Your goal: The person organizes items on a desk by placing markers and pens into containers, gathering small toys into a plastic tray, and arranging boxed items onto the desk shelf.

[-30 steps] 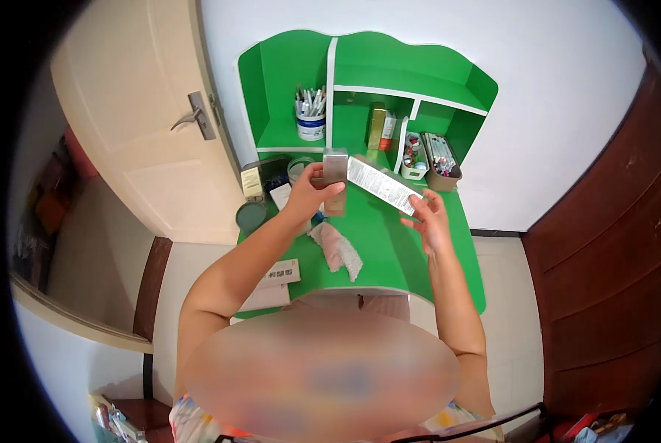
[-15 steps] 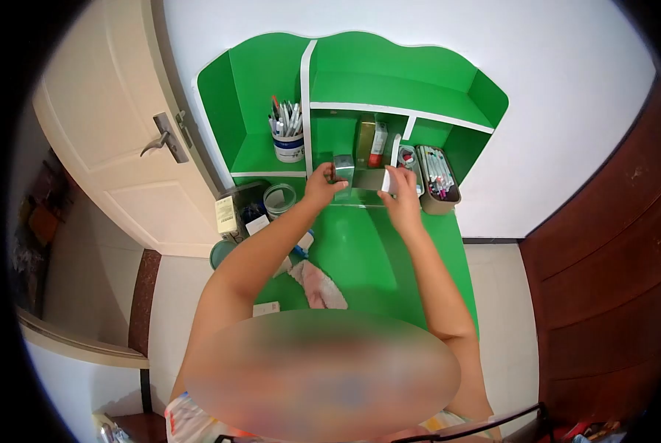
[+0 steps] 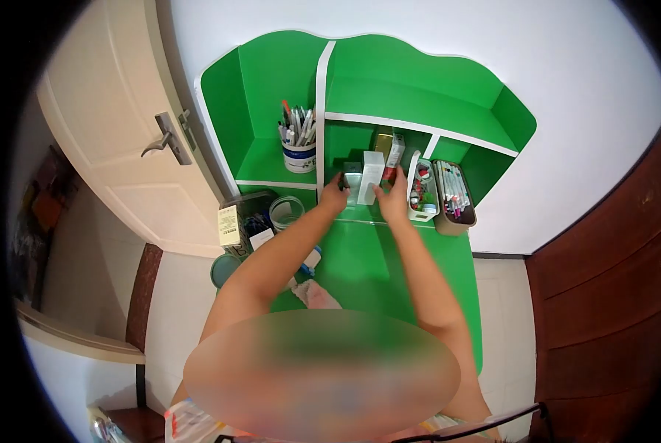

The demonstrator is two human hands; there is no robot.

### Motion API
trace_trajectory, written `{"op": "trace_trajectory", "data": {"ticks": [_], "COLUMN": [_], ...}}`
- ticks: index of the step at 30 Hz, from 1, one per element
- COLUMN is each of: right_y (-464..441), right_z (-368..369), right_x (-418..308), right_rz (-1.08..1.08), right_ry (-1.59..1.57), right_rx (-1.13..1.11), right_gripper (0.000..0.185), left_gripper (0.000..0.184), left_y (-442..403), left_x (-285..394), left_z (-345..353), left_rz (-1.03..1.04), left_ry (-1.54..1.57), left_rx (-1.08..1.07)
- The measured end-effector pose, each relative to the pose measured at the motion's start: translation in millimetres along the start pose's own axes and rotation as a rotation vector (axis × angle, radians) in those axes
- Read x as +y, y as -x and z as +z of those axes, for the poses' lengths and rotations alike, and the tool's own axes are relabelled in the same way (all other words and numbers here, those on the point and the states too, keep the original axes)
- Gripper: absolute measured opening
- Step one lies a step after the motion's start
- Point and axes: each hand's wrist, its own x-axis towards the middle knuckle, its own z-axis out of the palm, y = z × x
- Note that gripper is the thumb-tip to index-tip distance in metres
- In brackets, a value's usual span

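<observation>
A white box (image 3: 372, 178) stands upright in the middle lower compartment of the green desk shelf. Close on its left is a smaller grey-green box (image 3: 352, 183). My left hand (image 3: 334, 198) grips the left edge of that smaller box, thumb in front and fingers partly hidden at its side. On the other side, my right hand (image 3: 391, 199) has its thumb against the white box's right front edge, its fingers spread apart toward the back. Behind stand a gold box (image 3: 383, 142) and a white-and-red box (image 3: 394, 151).
To the right are a white basket (image 3: 424, 214) of small items and a brown bin (image 3: 456, 224) of pens. A pen cup (image 3: 299, 159) sits in the left compartment. A clear jar (image 3: 287, 212), yellowish box (image 3: 229, 225) and pink cloth (image 3: 316, 295) lie on the desk's left.
The white box, tilted in my right hand before, now stands upright beside the grey-green box. My right hand's fingers have spread. The whole view has shifted slightly.
</observation>
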Motion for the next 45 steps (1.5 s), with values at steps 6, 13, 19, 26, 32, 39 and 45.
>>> {"op": "trace_trajectory", "data": {"ticks": [6,13,19,26,32,39,45], "right_y": [35.7,33.1,26.7,4.3,-14.8,-16.3,-25.2], "right_z": [27.5,42.3,47.2,64.1,73.5,79.2,76.9], "right_x": [28.6,20.5,32.5,58.9,64.0,63.0,56.8], "right_rz": [0.647,0.710,0.780,0.752,0.801,0.779,0.739], "right_ry": [-0.303,-0.661,-0.768,-0.713,-0.768,-0.816,-0.848], "right_rx": [-0.150,0.047,-0.063,-0.173,-0.090,-0.113,-0.205], "right_gripper": [0.057,0.065,0.065,0.062,0.050,0.034,0.053], "left_gripper": [0.086,0.092,0.086,0.083,0.081,0.078,0.080], "left_y": [6.4,29.5,35.3,17.2,-19.4,-39.6,-64.2], "left_x": [-1.9,0.4,2.3,28.9,0.5,8.6,-1.0], "left_z": [27.3,36.4,47.1,33.7,59.4,54.5,54.4], "left_rz": [-0.310,-0.332,-0.156,-0.226,-0.216,-0.223,-0.235], "left_ry": [-0.036,0.309,0.499,0.568,0.263,0.346,0.337], "left_rx": [-0.050,0.014,0.097,0.117,0.147,0.172,0.088]}}
